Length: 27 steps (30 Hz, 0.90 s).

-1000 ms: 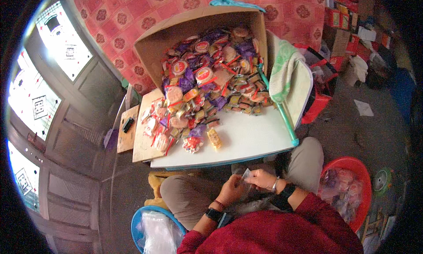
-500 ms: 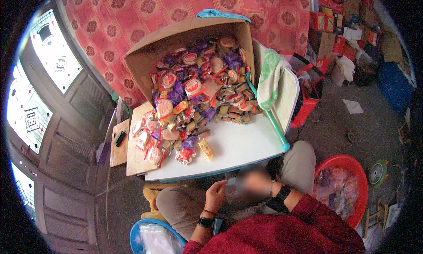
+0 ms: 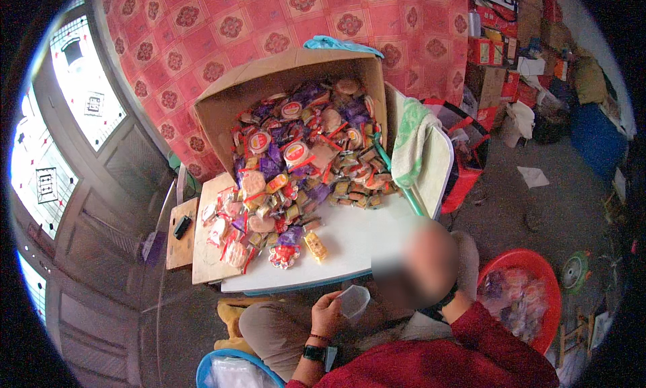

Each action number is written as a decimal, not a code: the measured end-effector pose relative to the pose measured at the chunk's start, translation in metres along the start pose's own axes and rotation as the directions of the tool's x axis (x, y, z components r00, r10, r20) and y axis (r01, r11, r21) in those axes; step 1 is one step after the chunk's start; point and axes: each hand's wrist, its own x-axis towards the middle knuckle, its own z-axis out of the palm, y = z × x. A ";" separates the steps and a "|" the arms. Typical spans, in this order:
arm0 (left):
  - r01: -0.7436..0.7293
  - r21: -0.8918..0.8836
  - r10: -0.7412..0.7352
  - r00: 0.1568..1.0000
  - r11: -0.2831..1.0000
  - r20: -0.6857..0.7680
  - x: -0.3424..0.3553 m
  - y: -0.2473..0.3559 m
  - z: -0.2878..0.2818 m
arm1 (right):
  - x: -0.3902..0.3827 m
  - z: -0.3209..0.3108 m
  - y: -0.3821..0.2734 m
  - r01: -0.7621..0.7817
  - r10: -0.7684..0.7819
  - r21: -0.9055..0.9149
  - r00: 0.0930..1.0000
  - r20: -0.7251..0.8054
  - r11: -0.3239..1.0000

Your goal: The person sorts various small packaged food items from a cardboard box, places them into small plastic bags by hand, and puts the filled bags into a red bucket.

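In my lap, below the front edge of the white table (image 3: 353, 247), my left hand (image 3: 327, 316) is closed on a clear plastic bag (image 3: 354, 302). The bag sticks out to the right of the fingers and looks flat. My right hand (image 3: 432, 257) is raised at the table's front right. A blur covers it, so its fingers and anything in them are hidden. Wrapped snacks (image 3: 296, 154) spill from a cardboard box (image 3: 282, 63) lying on its side on the table. Nearest the front edge are a yellow snack packet (image 3: 315, 247) and a red-and-white round packet (image 3: 284, 256).
A red basin (image 3: 556, 307) of wrapped snacks stands at my right. At my lower left, a blue basin (image 3: 202, 368) holds clear plastic bags (image 3: 235, 373). A green-and-white towel (image 3: 412, 135) hangs over the table's right side, beside a green rod (image 3: 415, 203). Wooden boards (image 3: 207, 270) lie at the left.
My right hand has moved up and to the right, away from my left hand. The clear plastic bag now shows plainly in my left hand. The view has tilted up slightly.
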 end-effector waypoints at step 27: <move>0.042 -0.024 -0.041 0.998 0.999 0.039 0.015 -0.030 -0.003 | -0.006 0.017 0.001 -0.171 0.164 0.215 0.985 0.047 0.962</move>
